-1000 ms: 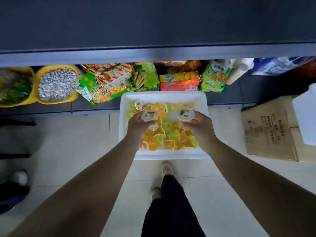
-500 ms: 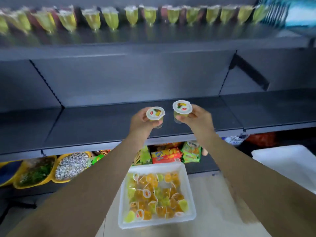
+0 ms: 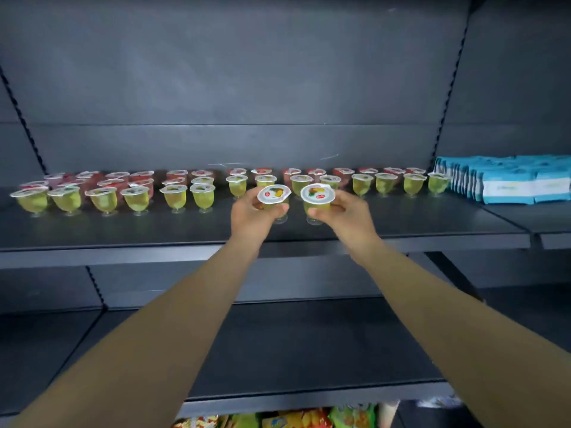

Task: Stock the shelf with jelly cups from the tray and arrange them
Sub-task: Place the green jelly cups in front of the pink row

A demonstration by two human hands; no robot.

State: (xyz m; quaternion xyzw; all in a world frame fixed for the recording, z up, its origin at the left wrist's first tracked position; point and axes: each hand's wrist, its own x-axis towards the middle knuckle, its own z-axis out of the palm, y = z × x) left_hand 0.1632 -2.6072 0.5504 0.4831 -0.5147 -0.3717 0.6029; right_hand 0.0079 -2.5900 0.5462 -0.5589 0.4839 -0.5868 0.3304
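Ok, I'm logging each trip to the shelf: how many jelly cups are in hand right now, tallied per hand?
Left hand: 1, the left jelly cup
Right hand: 1, the right jelly cup
Total: 2

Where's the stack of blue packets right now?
In the head view, the blue packets sit at the far right of the shelf, just right of the last green jelly cup in the row.
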